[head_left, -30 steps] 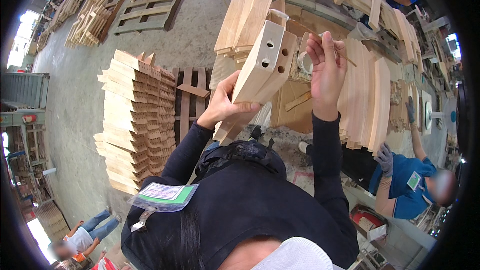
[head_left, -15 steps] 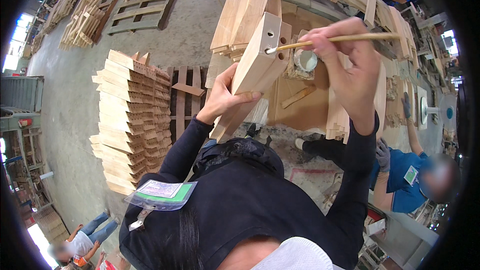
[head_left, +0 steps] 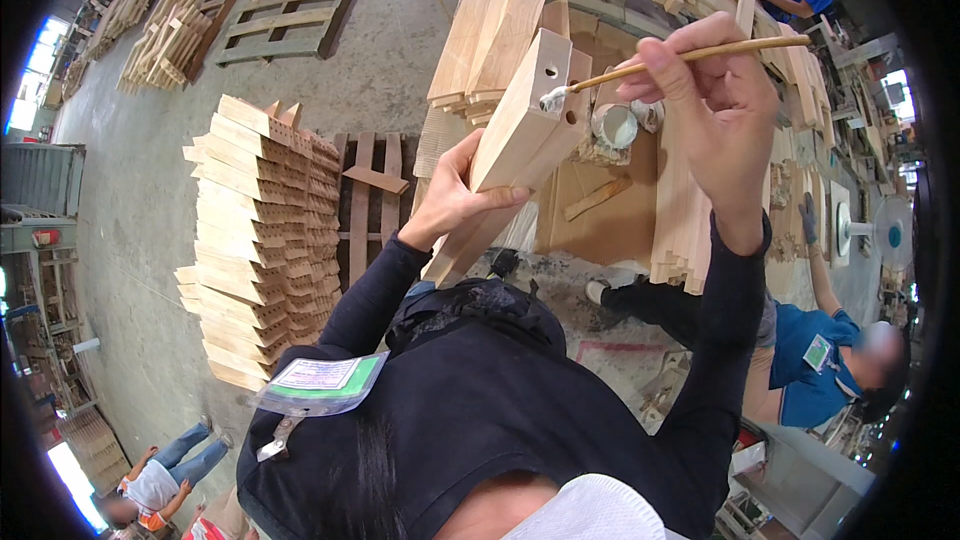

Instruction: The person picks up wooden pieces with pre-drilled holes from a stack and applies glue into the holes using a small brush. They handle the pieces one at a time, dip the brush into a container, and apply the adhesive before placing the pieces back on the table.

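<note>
Gripping a pair of wooden blocks (head_left: 512, 135) laid side against side, the left hand (head_left: 452, 202) has its thumb pressed along the near face and its fingers bent around the far side, mostly hidden by the wood. The blocks slant up and away in front of the waist, their drilled ends raised toward the right hand (head_left: 712, 105).

That right hand holds a thin wooden-handled brush (head_left: 742, 46) in a light pinch, thumb against forefinger, with the handle's rear end sticking out past the knuckles. The other fingers are loosely curled; whether they also touch the handle cannot be told. The brush's whitened tip touches the end face of the nearer block at its lower hole, where a smear of white paste (head_left: 553, 100) lies. The upper hole in that face shows dark and round, and another hole is visible in the block beside it.

Just beyond the brush, a crusted pot (head_left: 602, 149) of white paste stands on a sheet of cardboard (head_left: 625, 232), with a flat wooden stick (head_left: 596, 198) lying near it. More cut boards (head_left: 487, 40) are stacked behind the blocks, and long planks (head_left: 682, 230) lie to the right. On the left rises a tall pile of drilled pieces (head_left: 240, 250), next to a dark slatted pallet (head_left: 362, 220).
</note>
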`<state>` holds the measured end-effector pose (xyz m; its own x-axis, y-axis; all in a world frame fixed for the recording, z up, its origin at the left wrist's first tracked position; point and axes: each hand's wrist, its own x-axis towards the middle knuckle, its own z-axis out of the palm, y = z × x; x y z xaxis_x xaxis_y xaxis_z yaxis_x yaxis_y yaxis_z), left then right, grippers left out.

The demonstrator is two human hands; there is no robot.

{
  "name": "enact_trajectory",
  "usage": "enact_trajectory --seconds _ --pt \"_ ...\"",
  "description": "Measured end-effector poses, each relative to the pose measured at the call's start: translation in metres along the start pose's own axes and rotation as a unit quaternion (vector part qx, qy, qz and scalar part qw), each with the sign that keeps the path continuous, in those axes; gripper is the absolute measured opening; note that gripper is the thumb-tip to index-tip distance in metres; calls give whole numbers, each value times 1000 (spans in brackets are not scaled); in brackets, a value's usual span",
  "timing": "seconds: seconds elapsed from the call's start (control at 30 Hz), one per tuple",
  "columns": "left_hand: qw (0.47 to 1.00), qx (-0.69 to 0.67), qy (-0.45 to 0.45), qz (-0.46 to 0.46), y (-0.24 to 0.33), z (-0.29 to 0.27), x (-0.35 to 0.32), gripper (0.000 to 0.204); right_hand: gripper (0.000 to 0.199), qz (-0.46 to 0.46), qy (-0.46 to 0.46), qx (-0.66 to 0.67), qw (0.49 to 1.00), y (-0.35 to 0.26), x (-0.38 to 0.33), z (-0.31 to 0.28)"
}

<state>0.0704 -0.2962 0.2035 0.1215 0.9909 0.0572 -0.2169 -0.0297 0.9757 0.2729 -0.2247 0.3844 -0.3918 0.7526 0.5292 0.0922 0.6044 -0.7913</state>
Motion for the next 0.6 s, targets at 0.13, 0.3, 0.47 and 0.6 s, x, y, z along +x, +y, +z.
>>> enact_trajectory --seconds 0.13,0.3,0.47,0.6 --pt "1000 -15 8 5 1 0 -2 71 10 -42 21 -13 999 0 4 -9" --pt "1000 -13 -5 -10 0 3 -5 68 12 0 -14 -66 998 5 5 3" --pt "1000 -10 -10 6 -2 4 -5 66 11 -23 -13 -76 997 -3 7 4" --pt "1000 -5 -17 8 -3 3 -6 66 10 -28 -34 -120 992 -12 6 2"
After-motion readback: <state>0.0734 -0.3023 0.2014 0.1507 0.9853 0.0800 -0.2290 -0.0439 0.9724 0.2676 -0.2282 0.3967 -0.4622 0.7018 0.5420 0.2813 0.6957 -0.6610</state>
